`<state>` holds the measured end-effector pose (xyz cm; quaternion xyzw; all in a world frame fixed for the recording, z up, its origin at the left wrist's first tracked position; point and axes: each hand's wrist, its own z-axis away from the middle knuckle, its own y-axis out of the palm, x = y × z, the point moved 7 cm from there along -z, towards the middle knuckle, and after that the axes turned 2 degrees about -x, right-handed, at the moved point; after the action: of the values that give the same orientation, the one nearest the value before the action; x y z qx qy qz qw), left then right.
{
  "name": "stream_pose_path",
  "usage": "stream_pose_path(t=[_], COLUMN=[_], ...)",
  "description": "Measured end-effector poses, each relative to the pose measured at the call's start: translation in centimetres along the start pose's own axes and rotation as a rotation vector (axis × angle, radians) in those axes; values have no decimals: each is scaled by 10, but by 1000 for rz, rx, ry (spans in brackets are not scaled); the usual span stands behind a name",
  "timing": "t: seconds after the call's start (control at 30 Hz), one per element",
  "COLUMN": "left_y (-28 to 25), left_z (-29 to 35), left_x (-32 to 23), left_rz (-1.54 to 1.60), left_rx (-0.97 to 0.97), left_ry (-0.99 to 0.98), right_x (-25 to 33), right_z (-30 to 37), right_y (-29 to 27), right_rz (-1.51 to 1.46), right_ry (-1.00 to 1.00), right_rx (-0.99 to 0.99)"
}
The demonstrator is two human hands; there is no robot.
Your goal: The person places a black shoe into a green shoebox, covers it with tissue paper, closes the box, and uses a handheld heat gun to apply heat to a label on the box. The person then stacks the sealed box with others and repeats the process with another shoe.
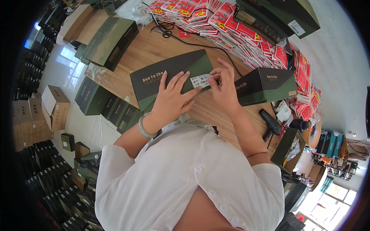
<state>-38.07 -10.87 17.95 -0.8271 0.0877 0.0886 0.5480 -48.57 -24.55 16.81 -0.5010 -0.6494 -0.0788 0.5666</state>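
A black-and-green shoebox lies on the wooden table in front of me. My left hand, with a pale bangle at the wrist, rests on its printed face, fingers spread out. Toward the box's right end is a white printed label. The thumb and forefinger of my right hand pinch at the right edge of that label, while its other fingers are raised. Whether the label's edge is lifted or pressed flat, I cannot tell.
Another shoebox stands just right of my right hand. Red printed packets are heaped along the far side, with a black cable before them. A black hair dryer lies at the right. More boxes sit at the table's left end.
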Motion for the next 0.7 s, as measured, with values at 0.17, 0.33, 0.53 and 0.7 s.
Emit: stream_pose_path(t=[0.17,0.33,0.53,0.7], left_y=[0,6,9,11], left_z=[-7,-8,-2,-2], left_x=[-7,-9,-9,-9], left_rz=[-31,-120,-174,-217], left_rx=[-1,3,4,10], left_ry=[-27,-49,-97,-94], right_x=[6,27,37,40], right_z=[-8,-16,-19,-28], right_y=[-3,-1,1,-12], right_rz=[40,159,335,464], right_ry=[-20,-26,-12,57], right_rx=[39,166,275,221])
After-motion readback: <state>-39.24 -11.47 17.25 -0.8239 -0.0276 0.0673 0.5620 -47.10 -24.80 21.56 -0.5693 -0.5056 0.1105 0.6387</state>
